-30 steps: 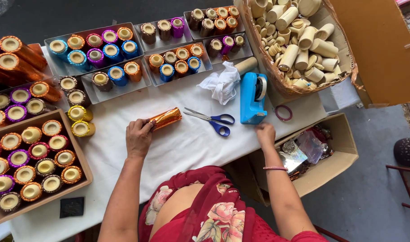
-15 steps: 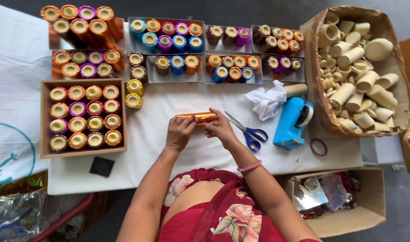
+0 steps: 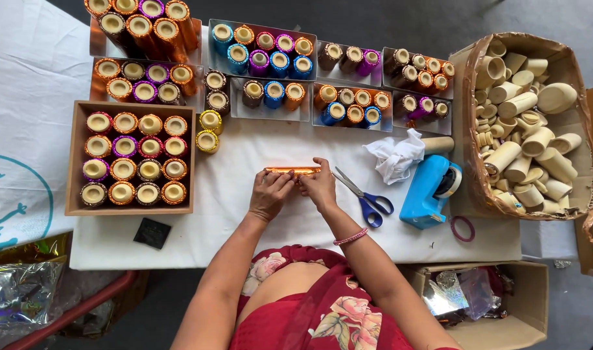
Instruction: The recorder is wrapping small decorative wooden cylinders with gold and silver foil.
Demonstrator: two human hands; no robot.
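Observation:
An orange foil-wrapped tube (image 3: pixel 292 171) lies on its side on the white table (image 3: pixel 244 220). My left hand (image 3: pixel 270 194) presses on its left part and my right hand (image 3: pixel 320 187) on its right end, fingers curled over it. Blue-handled scissors (image 3: pixel 367 198) rest just right of my right hand. A blue tape dispenser (image 3: pixel 432 190) stands further right.
A wooden box (image 3: pixel 72 162) of foil-wrapped cups sits at left. Metal trays (image 3: pixel 264 65) of coloured cups line the back. A carton (image 3: pixel 572 120) of bare cream tubes is at right, a white cloth (image 3: pixel 395 155) nearby, and a carton of foil scraps (image 3: pixel 478 295) stands below the table.
My right hand came from the table's right edge to the foil tube and joined the left on it. The tube now lies level. The view shifted left.

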